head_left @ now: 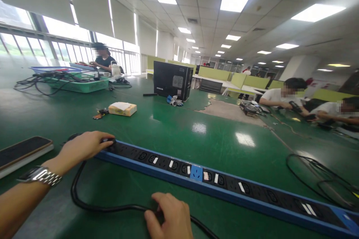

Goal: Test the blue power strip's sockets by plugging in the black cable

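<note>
A long blue and black power strip [218, 183] lies across the green table [174, 127], running from lower right to middle left. My left hand [84, 145], with a metal watch on the wrist, rests closed over the strip's left end. A thick black cable [84, 203] loops from that end toward me. My right hand [168, 216] sits at the bottom edge with fingers pinched on this cable.
A flat black pad [22, 151] lies at left. A tissue box [122, 109], a black computer case [172, 81] and a green basket of cables [81, 84] stand farther back. Loose black wires [319, 179] lie at right. Other people sit at the table's far left and right.
</note>
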`<state>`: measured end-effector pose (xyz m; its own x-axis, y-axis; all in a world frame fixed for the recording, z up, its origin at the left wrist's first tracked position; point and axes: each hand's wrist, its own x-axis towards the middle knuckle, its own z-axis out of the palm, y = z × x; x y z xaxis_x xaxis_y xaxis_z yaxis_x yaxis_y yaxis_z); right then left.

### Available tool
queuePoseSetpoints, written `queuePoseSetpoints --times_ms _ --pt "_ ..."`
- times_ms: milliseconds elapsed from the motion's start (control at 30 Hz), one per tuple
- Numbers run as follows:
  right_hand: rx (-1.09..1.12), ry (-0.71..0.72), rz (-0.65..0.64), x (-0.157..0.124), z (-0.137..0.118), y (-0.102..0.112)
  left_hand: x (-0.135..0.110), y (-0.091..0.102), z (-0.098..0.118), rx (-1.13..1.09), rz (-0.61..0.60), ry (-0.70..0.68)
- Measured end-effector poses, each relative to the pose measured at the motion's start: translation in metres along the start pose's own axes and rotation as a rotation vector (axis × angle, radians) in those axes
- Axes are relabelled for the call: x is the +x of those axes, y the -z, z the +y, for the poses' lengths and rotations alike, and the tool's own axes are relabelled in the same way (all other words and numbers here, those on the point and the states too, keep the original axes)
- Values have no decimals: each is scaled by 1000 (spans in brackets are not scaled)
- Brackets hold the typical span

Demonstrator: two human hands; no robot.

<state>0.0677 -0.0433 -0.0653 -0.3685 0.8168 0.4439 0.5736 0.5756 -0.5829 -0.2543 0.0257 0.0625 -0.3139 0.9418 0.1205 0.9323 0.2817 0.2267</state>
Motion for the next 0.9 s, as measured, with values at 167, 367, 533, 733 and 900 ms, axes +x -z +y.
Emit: queuePoseSetpoints --times_ms 167,367,533,733,900 --pt "-113 34 -56 2 2 -4 -3 -3 5 180 -80 -89" --pt "-97 34 -37 1 1 -3 -7 -15 3 152 -70 -56" --pt "-200 -14 65 9 4 4 -11 -15 4 135 -22 -51" --pt "-423 -95 -25 25 10 8 -13 -29 3 169 54 -30" --pt "-506 -111 -161 29 5 15 -20 19 37 110 336 159"
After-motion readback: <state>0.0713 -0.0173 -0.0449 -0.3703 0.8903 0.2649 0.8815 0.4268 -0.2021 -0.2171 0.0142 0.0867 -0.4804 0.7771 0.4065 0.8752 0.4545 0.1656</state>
